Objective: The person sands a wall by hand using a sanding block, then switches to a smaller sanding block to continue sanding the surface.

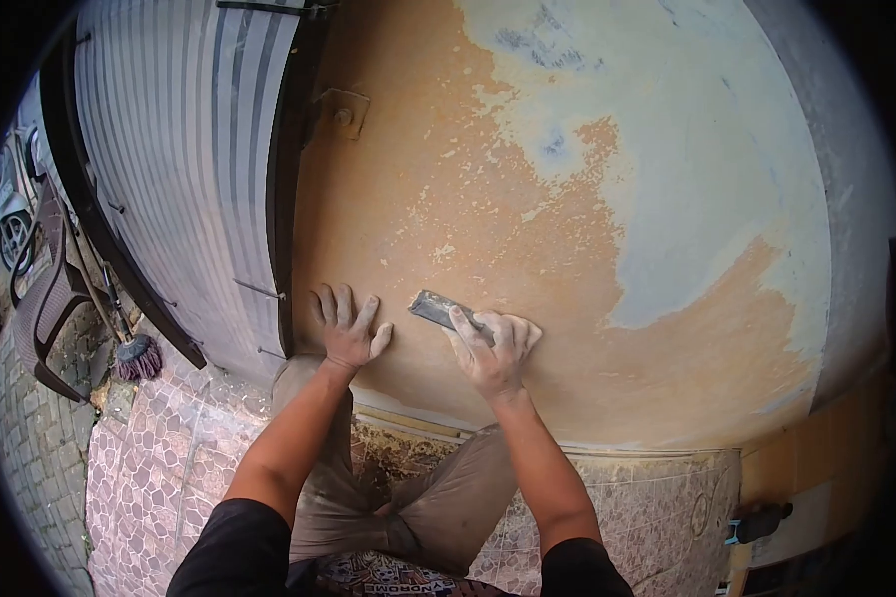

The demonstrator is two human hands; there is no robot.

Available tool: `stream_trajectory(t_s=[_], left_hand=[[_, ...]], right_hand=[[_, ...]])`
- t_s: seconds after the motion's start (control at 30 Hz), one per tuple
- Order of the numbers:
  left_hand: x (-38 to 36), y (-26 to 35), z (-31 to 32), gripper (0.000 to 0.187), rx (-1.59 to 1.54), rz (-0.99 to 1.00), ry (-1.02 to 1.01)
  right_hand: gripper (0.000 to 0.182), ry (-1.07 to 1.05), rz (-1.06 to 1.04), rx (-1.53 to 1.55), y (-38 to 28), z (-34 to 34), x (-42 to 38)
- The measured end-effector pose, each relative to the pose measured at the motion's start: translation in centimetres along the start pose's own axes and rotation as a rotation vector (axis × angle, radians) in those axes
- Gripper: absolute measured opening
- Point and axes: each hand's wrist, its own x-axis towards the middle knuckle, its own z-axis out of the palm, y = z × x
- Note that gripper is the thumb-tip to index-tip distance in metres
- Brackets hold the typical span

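Note:
My left hand [346, 330] lies flat on the orange-painted wall [388, 239], fingers spread and dusty, close to the dark edge of the corrugated metal sheet. To its right, my right hand [493, 350] is closed around a scraper [442, 310]. The scraper's flat grey blade points up and left, lies near the wall and is dusted with pale powder; my fingers hide its handle. Above both hands the orange paint is worn into pale specks. A large whitish bare patch [677, 219] spreads across the upper right of the wall.
A striped corrugated sheet [179, 179] in a dark frame with protruding bolts stands at left. Beyond it are a wicker chair [50, 308], a purple mop [137, 356] and a parked motorbike [12, 234]. Patterned tiles [169, 448] cover the floor below. A dark item [762, 522] sits at lower right.

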Motion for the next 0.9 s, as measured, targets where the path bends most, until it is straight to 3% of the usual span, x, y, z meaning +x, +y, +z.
stream_trajectory(t_s=[0.03, 0.1, 0.17, 0.27, 0.3, 0.37, 0.47, 0.5, 0.57, 0.67, 0.7, 0.77, 0.8, 0.87, 0.9], left_hand=[[0.0, 0.0, 0.0, 0.059, -0.005, 0.003, 0.003], [0.0, 0.0, 0.1, 0.059, -0.003, -0.002, 0.0], [0.1, 0.0, 0.2, 0.058, -0.021, 0.001, 0.019], [0.0, 0.0, 0.3, 0.057, -0.032, -0.006, 0.023], [0.0, -0.1, 0.2, 0.057, -0.037, 0.002, 0.027], [0.0, 0.0, 0.2, 0.056, -0.019, -0.002, 0.001], [-0.2, 0.2, 0.2, 0.053, -0.036, -0.064, -0.002], [-0.2, 0.2, 0.4, 0.053, -0.034, -0.068, -0.003], [-0.5, 0.2, 0.3, 0.055, -0.043, -0.075, -0.02], [-0.5, 0.1, 0.6, 0.057, -0.041, -0.048, 0.029], [-0.5, 0.0, 0.5, 0.057, -0.041, -0.045, 0.032], [-0.4, 0.0, 0.6, 0.059, -0.043, -0.042, 0.025], [-0.3, 0.0, 0.6, 0.059, -0.04, -0.047, 0.034], [-0.5, 0.0, 0.5, 0.058, -0.034, -0.044, 0.015], [-0.1, -0.1, 0.6, 0.058, -0.03, -0.045, 0.016]], right_hand=[[0.05, -0.125, -0.043, 0.065, -0.5, 0.0, -0.1], [0.048, 0.101, 0.209, -0.098, 0.8, -0.6, 1.9], [0.054, 0.517, 0.838, 0.272, 1.9, -1.0, 5.3], [0.06, 0.707, 0.787, 0.046, 1.8, 1.2, 5.0], [0.053, 0.579, 0.497, -0.03, 1.0, 3.2, 1.9], [0.047, 0.097, 0.062, -0.072, -1.7, 2.5, -1.6], [0.042, -0.067, 0.075, -0.011, -1.7, 1.2, -2.0], [0.046, 0.064, 0.169, -0.061, -0.8, 0.5, -0.5], [0.05, 0.451, 0.646, 0.104, 1.5, -0.3, 3.0], [0.054, 0.645, 0.818, 0.134, 2.5, -0.2, 5.0], [0.048, 0.497, 0.475, -0.015, 2.0, 1.1, 3.1], [0.043, 0.018, 0.026, -0.01, 0.0, 0.8, -0.6], [0.043, 0.021, 0.015, -0.008, -0.1, 0.3, -0.9], [0.031, -0.195, 0.001, 0.027, -0.4, -0.1, -1.5], [0.036, -0.059, 0.111, -0.001, 0.0, -0.8, 0.0]])
